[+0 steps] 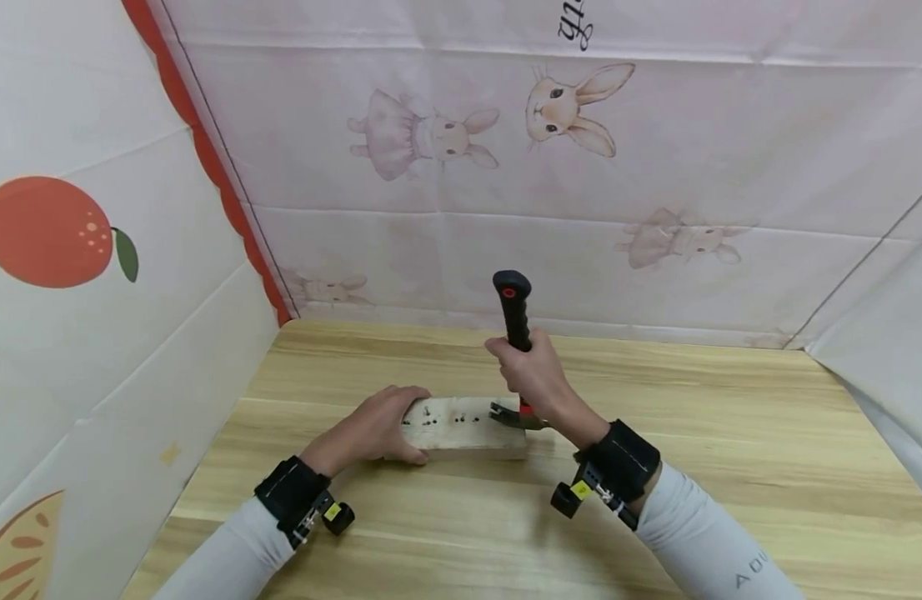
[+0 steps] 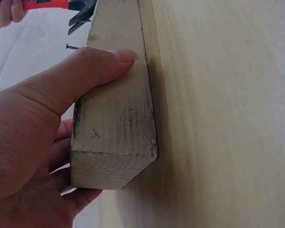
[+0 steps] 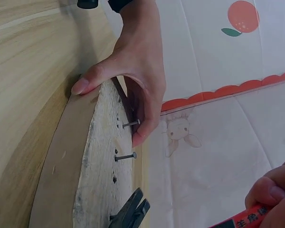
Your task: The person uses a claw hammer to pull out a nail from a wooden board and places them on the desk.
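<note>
A pale wooden block [image 1: 461,437] lies on the table, with dark holes and several nails in its top face. My left hand [image 1: 373,425] grips its left end, thumb on the near side and fingers round the far side. My right hand [image 1: 536,377] holds a claw hammer [image 1: 514,315] by its handle, black grip pointing up and red neck below. The hammer's claw [image 3: 131,210] is low over the block's right part, close to a nail in the left wrist view. Two nails, one nearer [image 3: 126,156] and one farther [image 3: 131,123], stand up from the block in the right wrist view.
The light wood-grain table [image 1: 461,533] extends around the block. A pink sheet with printed rabbits [image 1: 431,250] hangs behind it, and a white sheet with printed fruit [image 1: 168,317] borders the left side. Black straps with small cameras circle both wrists.
</note>
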A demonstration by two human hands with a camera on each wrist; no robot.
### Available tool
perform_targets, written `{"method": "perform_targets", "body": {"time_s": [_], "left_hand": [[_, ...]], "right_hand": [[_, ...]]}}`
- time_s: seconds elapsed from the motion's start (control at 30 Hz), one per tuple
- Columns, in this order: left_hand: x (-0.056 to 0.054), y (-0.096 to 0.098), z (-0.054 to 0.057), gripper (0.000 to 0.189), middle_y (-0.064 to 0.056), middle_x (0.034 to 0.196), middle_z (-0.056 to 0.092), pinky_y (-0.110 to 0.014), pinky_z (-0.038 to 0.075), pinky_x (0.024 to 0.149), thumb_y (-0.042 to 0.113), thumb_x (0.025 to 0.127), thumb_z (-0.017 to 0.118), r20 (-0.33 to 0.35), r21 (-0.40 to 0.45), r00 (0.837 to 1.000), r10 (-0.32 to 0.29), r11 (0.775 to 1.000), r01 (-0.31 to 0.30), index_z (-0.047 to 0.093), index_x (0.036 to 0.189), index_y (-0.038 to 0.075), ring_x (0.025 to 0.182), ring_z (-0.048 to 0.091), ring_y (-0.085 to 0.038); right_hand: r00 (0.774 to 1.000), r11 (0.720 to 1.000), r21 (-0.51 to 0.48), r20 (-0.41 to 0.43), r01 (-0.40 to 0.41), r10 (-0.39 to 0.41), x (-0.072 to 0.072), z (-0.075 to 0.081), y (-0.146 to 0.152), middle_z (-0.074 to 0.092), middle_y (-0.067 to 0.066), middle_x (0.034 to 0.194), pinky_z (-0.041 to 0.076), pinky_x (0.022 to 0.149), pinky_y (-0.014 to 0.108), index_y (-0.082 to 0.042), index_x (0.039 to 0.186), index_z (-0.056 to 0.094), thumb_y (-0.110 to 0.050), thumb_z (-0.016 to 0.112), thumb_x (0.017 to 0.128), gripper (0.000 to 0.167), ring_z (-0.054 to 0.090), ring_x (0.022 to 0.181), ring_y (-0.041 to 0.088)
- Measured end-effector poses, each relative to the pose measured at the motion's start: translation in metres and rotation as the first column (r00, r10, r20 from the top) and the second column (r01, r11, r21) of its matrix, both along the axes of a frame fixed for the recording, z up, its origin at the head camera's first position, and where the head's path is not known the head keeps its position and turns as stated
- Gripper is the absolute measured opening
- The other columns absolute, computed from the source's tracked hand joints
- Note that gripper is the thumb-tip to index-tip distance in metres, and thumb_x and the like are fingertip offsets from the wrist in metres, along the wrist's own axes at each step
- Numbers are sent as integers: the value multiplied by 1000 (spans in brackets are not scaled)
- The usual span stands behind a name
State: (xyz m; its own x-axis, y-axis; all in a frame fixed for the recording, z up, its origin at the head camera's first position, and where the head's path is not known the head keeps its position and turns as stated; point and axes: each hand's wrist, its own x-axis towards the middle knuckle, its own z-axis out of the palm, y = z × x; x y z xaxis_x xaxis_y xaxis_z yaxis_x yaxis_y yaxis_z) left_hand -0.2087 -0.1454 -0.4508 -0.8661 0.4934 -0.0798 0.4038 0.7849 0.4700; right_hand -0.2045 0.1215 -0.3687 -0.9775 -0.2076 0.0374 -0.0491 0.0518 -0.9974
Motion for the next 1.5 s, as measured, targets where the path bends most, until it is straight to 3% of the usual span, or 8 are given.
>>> {"method": "perform_targets", "body": {"time_s": [0.2, 0.33, 0.6, 1.0, 1.27, 1.5], "left_hand": [[0, 0, 1, 95, -3, 127, 66, -35, 53, 86, 42, 65, 99, -4, 10, 1000, -1, 1000, 1, 57, 145, 12, 103, 58, -15], [0, -1, 1, 95, -3, 128, 66, -36, 54, 88, 42, 65, 99, -19, 7, 1000, -9, 1000, 10, 57, 144, 12, 105, 58, -15], [-1, -2, 3, 95, -4, 128, 66, -36, 54, 87, 43, 64, 99, -26, 5, 1000, -5, 1000, 5, 57, 144, 11, 105, 60, -16], [1, -1, 5, 95, -3, 127, 66, -35, 53, 87, 43, 65, 99, -11, 0, 1000, -2, 1000, 2, 57, 144, 12, 104, 58, -14], [0, 2, 5, 96, -3, 132, 65, -36, 53, 91, 43, 65, 99, 3, 5, 1000, 9, 1000, -9, 56, 146, 12, 108, 59, -15], [4, 2, 9, 106, -9, 144, 61, -40, 54, 98, 51, 64, 98, 34, -15, 999, 11, 1000, -10, 53, 150, 7, 120, 59, -19]], "right_hand": [[998, 990, -139, -59, 1, -9, 1, -4, 12, 30, -9, 47, 21, 43, 26, -13, 55, 37, -20, 56, 102, 51, 25, 40, 9], [993, 967, -254, -109, 8, -37, 1, -7, 20, 27, -9, 47, 17, 42, 28, -11, 54, 31, -13, 54, 100, 51, 26, 38, 7], [990, 863, -504, -128, -7, -67, -1, -17, 37, 13, 2, 54, 7, 48, 37, -9, 57, 21, -4, 46, 98, 48, 10, 46, 18], [989, 764, -642, -141, -63, -37, 3, -33, 68, 12, -1, 54, 5, 50, 36, -13, 55, 17, -6, 28, 104, 51, 9, 45, 17], [986, 743, -661, -168, -108, -6, 3, -37, 75, 12, -2, 53, 4, 51, 35, -13, 56, 16, -6, 24, 104, 49, 8, 45, 16], [976, 766, -624, -219, -153, 17, 9, -36, 73, 15, 0, 54, 11, 51, 36, -12, 58, 19, -7, 27, 104, 47, 13, 44, 17]]}}
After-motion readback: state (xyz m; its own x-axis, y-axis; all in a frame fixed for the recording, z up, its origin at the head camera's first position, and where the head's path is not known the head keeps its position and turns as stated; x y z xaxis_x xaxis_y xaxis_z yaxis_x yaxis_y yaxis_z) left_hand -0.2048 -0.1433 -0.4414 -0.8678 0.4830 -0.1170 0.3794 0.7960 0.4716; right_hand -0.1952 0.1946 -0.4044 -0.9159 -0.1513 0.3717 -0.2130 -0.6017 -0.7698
